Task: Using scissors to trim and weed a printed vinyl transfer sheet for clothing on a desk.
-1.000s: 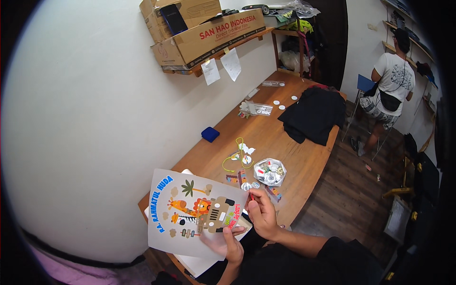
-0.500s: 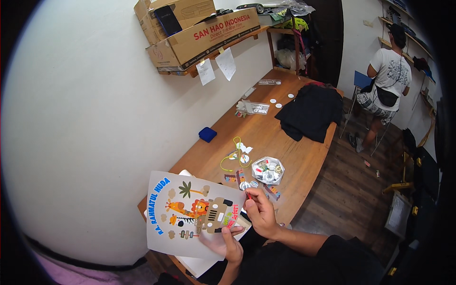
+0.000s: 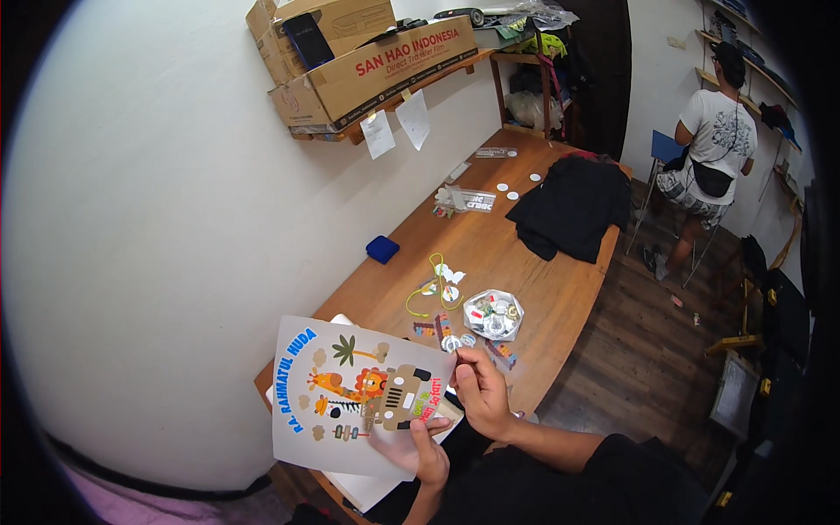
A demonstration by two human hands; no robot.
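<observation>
A translucent transfer film sheet (image 3: 350, 394) is tilted in front of me, printed with a giraffe, a lion, a zebra, a palm and a brown jeep. My left hand (image 3: 430, 451) grips its near right edge, thumb on top and fingers beneath. At the sheet's far right corner my right hand (image 3: 483, 395) is closed in a pinch; whatever sits between its fingertips is too small to make out. White sheets or boards (image 3: 372, 494) lie under the film, mostly hidden by it. Just beyond my right hand are round white stickers (image 3: 451, 344) and colourful printed strips (image 3: 430, 327).
On the wooden table (image 3: 394, 293) are a clear dish (image 3: 494, 315) of badges, a yellow cord (image 3: 420, 312), a blue pouch (image 3: 382, 248) and black folded cloth (image 3: 569, 210). Cardboard boxes (image 3: 394, 74) fill a wall shelf. Another person (image 3: 717, 131) sits at the far right, back turned.
The film has shifted very slightly to the right. A small red thing that showed at my right fingertips is now out of sight. My left hand keeps its grip.
</observation>
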